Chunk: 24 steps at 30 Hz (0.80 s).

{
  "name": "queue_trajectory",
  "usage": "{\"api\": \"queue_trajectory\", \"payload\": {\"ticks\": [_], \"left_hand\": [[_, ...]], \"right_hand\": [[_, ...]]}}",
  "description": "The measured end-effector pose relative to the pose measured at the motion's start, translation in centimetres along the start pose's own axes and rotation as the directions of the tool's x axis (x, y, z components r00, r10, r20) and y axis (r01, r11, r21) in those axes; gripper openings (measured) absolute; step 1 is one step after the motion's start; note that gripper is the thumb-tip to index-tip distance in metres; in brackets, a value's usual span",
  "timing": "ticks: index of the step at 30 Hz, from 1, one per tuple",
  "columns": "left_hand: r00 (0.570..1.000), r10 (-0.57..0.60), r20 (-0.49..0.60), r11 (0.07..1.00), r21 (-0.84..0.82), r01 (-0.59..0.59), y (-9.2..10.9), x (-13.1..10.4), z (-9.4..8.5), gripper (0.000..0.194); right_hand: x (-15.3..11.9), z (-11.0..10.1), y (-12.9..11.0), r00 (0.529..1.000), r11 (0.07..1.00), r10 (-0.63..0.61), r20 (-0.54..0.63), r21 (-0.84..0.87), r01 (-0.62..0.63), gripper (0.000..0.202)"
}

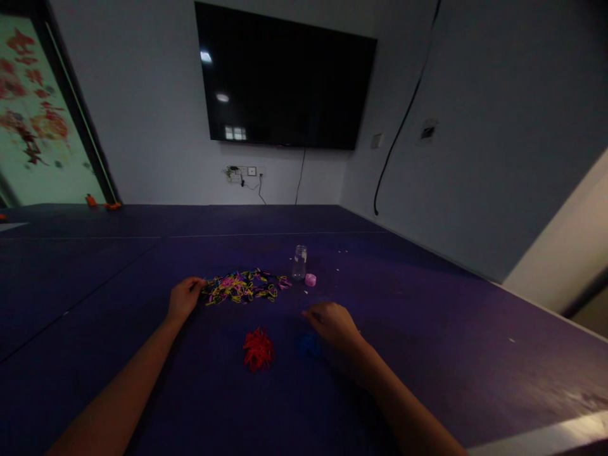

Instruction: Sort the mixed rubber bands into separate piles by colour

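On the purple surface (pixel 204 386), a red stringy heap (pixel 259 350) lies nearest, a blue clump (pixel 310 345) just beside the right hand (pixel 332 321). Toward the far edge, the left hand (pixel 184 300) touches a multicoloured band pile (pixel 240 286). Neither grip is discernible.

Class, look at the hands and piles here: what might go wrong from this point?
The right hand is close beside the blue pile, so it might scatter it. The clear bottle stands upright near the mixed-colour pile and could get knocked over.

Bottle (pixel 299 265) blocks beyond right hand (pixel 334 322); free passage rightward.
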<state>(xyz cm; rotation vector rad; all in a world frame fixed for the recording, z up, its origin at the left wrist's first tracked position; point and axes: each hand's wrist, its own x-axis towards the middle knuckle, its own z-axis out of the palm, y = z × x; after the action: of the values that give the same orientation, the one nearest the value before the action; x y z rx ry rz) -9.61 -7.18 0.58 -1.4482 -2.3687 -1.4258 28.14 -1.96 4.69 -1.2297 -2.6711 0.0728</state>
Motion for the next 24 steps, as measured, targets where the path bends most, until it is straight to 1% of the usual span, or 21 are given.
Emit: {"api": "queue_trajectory", "payload": {"ticks": [5, 7, 9, 13, 15, 18, 21, 24], "left_hand": [[0.996, 0.032, 0.082, 0.995, -0.099, -0.024, 0.4, 0.0, 0.1, 0.026], [0.995, 0.043, 0.092, 0.992, -0.123, -0.031, 0.7, 0.0, 0.1, 0.027], [0.997, 0.045, 0.059, 0.992, -0.121, -0.037, 0.8, -0.1, 0.0, 0.028], [0.996, 0.027, -0.079, 0.999, -0.029, -0.029, 0.4, -0.2, -0.2, 0.027], [0.995, 0.003, -0.1, 1.0, 0.026, 0.0, 0.1, -0.1, -0.2, 0.025], [0.998, -0.029, -0.054, 0.996, 0.083, 0.034, -0.2, 0.0, -0.2, 0.023], [1.0, -0.018, 0.004, 0.993, 0.113, 0.018, -0.2, 0.2, -0.1, 0.024], [0.999, -0.013, 0.053, 0.984, 0.178, 0.003, -0.1, 0.2, -0.1, 0.025]], "right_hand": [[0.0, 0.2, 0.1, 1.0, 1.0, -0.006, -0.006, -0.007, 0.006, 0.039], [0.0, 0.2, 0.1, 1.0, 1.0, -0.007, -0.002, -0.007, 0.007, 0.039], [0.0, 0.2, 0.1, 1.0, 1.0, -0.01, -0.002, -0.002, 0.01, 0.039], [0.0, 0.3, 0.2, 1.0, 1.0, -0.014, -0.008, 0.0, 0.014, 0.04], [0.1, 0.3, 0.2, 1.0, 1.0, -0.019, -0.007, 0.003, 0.019, 0.039], [0.1, 0.5, 0.3, 1.0, 1.0, -0.019, -0.001, 0.005, 0.019, 0.038], [0.1, 0.5, 0.3, 1.0, 1.0, -0.02, 0.005, 0.003, 0.02, 0.039], [0.1, 0.3, 0.2, 1.0, 1.0, -0.029, -0.003, 0.001, 0.029, 0.04]]}}
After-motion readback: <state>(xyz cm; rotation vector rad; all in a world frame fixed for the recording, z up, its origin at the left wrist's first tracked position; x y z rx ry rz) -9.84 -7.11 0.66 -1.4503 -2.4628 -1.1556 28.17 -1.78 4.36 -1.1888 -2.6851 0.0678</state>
